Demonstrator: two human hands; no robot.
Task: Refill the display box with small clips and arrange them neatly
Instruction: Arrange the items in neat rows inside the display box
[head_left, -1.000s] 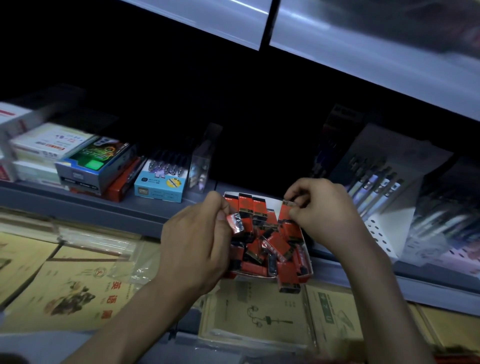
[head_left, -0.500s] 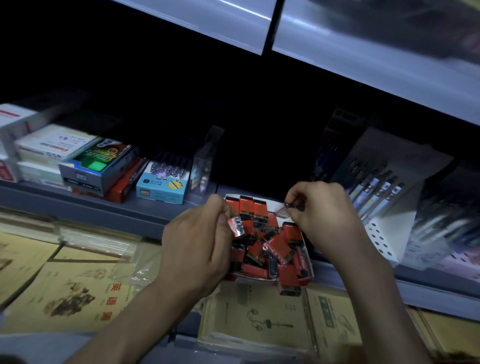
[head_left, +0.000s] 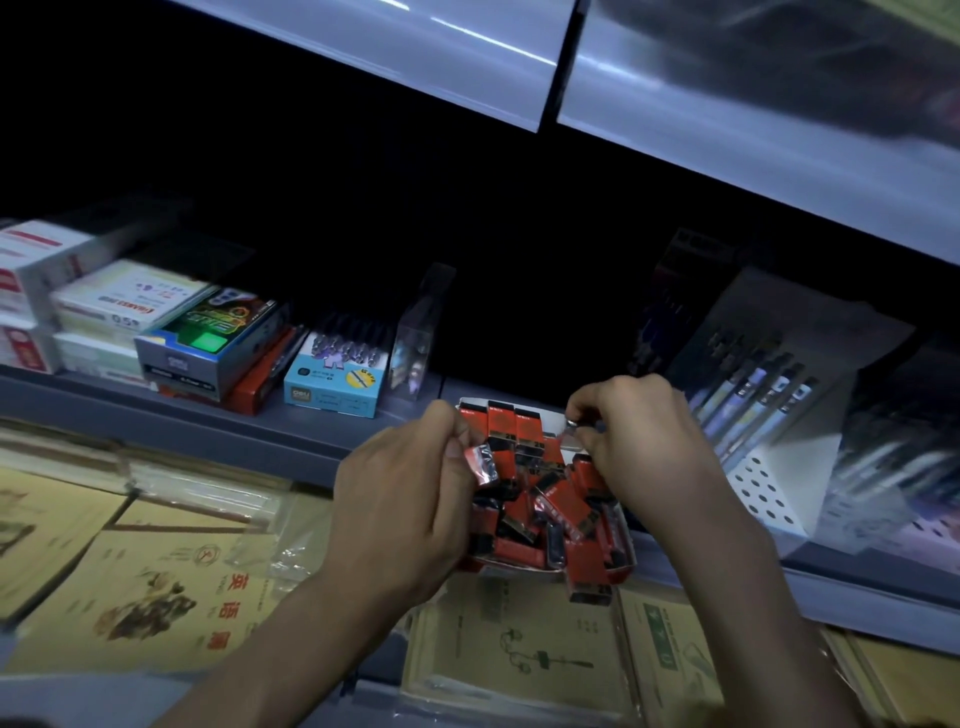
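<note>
A white display box (head_left: 626, 545) sits on the shelf edge, holding several small red-and-black clip packs (head_left: 550, 504). Three packs stand upright in a row along its back wall; the others lie jumbled. One pack (head_left: 589, 582) hangs over the front rim. My left hand (head_left: 405, 499) is at the box's left side and pinches a single red pack (head_left: 480, 462) between thumb and fingers. My right hand (head_left: 634, 441) is over the box's back right corner, its fingertips pinching a small shiny clip (head_left: 574, 423).
Stationery boxes (head_left: 208, 338) and a blue box (head_left: 335, 382) stand on the shelf to the left. A white pen display rack (head_left: 769, 431) stands to the right. Flat yellow notebooks (head_left: 156, 587) lie on the lower level. An upper shelf edge (head_left: 675, 109) overhangs.
My right hand has drawn slightly back and up at the box's rear right corner with the small clip. My left hand keeps its hold on the red pack, barely moved.
</note>
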